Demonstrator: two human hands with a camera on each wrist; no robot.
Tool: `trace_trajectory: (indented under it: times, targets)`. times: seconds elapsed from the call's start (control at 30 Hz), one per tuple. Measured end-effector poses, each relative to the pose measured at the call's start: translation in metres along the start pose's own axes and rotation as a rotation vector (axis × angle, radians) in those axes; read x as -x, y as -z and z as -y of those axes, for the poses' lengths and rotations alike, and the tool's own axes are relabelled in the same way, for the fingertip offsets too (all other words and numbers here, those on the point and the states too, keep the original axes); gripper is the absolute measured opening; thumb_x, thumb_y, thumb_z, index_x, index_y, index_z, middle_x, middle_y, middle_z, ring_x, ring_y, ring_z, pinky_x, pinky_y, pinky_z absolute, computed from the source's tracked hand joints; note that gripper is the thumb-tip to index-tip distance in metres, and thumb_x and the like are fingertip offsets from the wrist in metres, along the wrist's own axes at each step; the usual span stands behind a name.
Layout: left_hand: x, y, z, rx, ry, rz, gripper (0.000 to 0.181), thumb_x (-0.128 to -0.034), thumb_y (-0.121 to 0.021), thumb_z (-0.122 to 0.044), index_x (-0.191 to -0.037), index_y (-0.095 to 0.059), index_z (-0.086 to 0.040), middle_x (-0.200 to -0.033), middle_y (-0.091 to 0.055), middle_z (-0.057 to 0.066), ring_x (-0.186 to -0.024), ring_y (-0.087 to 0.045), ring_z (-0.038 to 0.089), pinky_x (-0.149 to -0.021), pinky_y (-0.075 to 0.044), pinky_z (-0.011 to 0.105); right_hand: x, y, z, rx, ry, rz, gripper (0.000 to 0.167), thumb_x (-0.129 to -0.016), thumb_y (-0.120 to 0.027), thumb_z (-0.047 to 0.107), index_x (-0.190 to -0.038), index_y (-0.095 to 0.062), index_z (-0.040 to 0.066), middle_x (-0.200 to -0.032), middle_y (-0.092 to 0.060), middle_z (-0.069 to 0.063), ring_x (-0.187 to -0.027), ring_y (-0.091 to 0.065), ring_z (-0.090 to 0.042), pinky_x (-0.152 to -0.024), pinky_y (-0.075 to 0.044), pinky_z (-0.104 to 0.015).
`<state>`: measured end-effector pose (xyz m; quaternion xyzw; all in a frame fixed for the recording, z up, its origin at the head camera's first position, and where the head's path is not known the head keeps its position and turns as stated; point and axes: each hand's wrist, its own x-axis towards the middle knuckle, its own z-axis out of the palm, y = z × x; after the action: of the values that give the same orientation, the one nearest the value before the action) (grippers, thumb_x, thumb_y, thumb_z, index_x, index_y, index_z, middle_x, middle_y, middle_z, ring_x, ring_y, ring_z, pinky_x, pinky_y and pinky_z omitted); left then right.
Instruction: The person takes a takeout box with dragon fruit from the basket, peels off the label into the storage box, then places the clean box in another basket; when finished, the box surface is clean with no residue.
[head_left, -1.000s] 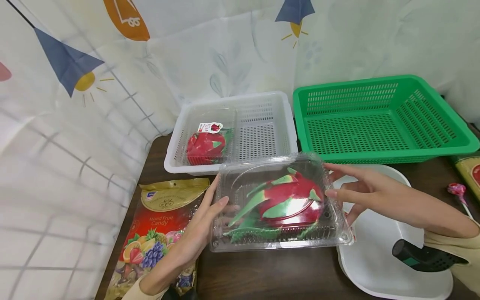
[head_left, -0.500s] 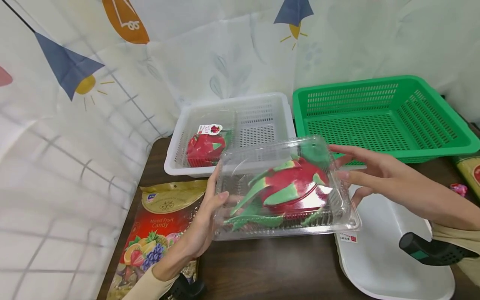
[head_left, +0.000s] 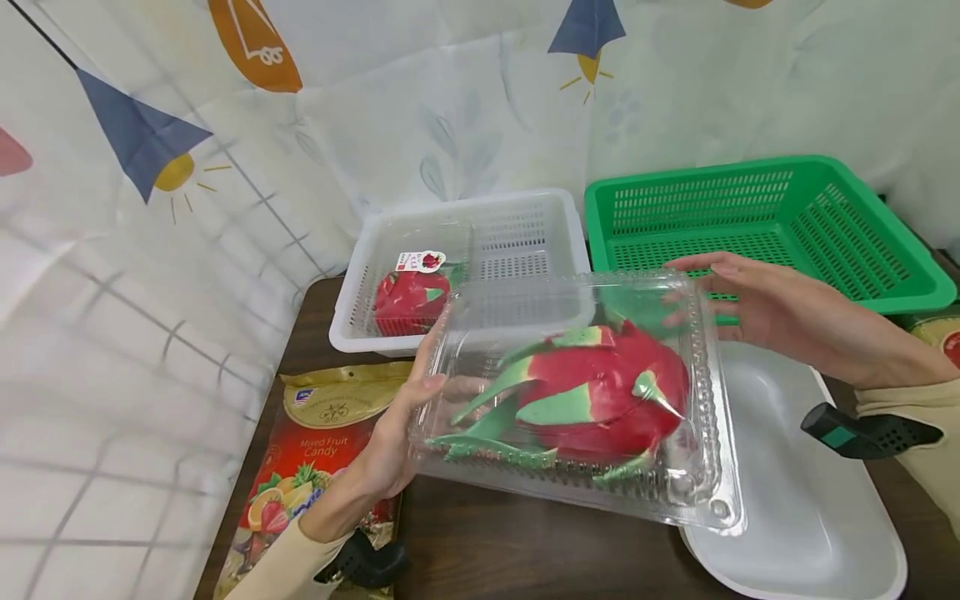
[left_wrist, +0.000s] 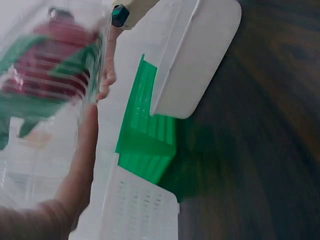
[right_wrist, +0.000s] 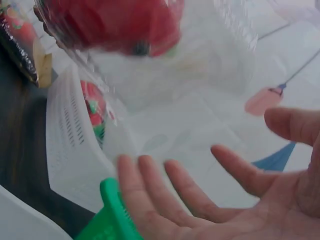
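Note:
A clear plastic box [head_left: 480, 325] with a red and green dragon fruit [head_left: 600, 392] inside is held up over the table, tilted. My left hand [head_left: 397, 433] grips its left side, thumb in front and fingers behind the clear wall. Off its upper right corner, my right hand [head_left: 787, 312] has its fingers spread; in the right wrist view this hand [right_wrist: 200, 200] shows an empty palm, with a gap to the box. The left wrist view shows the left hand [left_wrist: 75, 185] along the box's edge.
Behind the box stands a white basket [head_left: 345, 321] holding another boxed dragon fruit [head_left: 411, 302]. A green basket [head_left: 750, 242] is beside it at the back right. A white tub [head_left: 795, 483] stands front right, a candy bag [head_left: 322, 442] at the left.
My right hand has let go of the box's right side and moved up and right, its fingers opening. The box has tilted, its right end now lower and nearer; my left hand still grips it.

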<state>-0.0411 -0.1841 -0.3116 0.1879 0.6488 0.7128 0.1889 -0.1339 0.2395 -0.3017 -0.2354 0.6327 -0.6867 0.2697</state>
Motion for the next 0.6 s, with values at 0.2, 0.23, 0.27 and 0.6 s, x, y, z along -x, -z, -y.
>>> trace_trajectory:
  times: [0.2,0.23,0.27,0.6]
  targets:
    - [-0.013,0.006,0.001,0.046,-0.008,0.109,0.079,-0.1011,-0.037,-0.031,-0.168,0.004,-0.029,-0.143,-0.038,0.028,-0.130,-0.057,0.035,-0.109,-0.040,0.068,-0.006,-0.001,-0.006,-0.009,-0.089,0.158,0.053,-0.115,-0.016,0.034,-0.166,-0.029,0.026,-0.165,-0.038,0.000,-0.139,-0.055,-0.031,-0.105,-0.051,-0.048]
    - [-0.015,0.007,0.002,0.046,-0.004,0.124,0.079,-0.1010,-0.038,-0.032,-0.168,0.003,-0.029,-0.142,-0.039,0.028,-0.129,-0.057,0.036,-0.109,-0.040,0.068,-0.007,-0.002,-0.007,-0.026,-0.078,0.173,0.053,-0.115,-0.017,0.035,-0.166,-0.029,0.027,-0.165,-0.038,0.001,-0.140,-0.054,-0.030,-0.105,-0.051,-0.049]
    - [-0.018,0.007,0.002,0.038,0.003,0.137,0.079,-0.1011,-0.038,-0.033,-0.168,0.002,-0.029,-0.140,-0.040,0.030,-0.129,-0.057,0.036,-0.108,-0.041,0.068,-0.008,-0.004,-0.008,-0.046,-0.068,0.190,0.053,-0.115,-0.018,0.036,-0.167,-0.029,0.029,-0.165,-0.038,0.001,-0.141,-0.053,-0.030,-0.106,-0.051,-0.050]
    - [-0.034,0.013,0.011,-0.001,0.094,0.281,0.083,-0.1012,-0.044,-0.044,-0.168,0.003,-0.030,-0.135,-0.047,0.035,-0.123,-0.061,0.040,-0.101,-0.047,0.068,-0.008,-0.026,-0.010,-0.091,-0.052,0.454,0.058,-0.114,-0.022,0.031,-0.170,-0.009,0.022,-0.170,-0.025,-0.014,-0.151,-0.036,-0.033,-0.111,-0.043,-0.059]
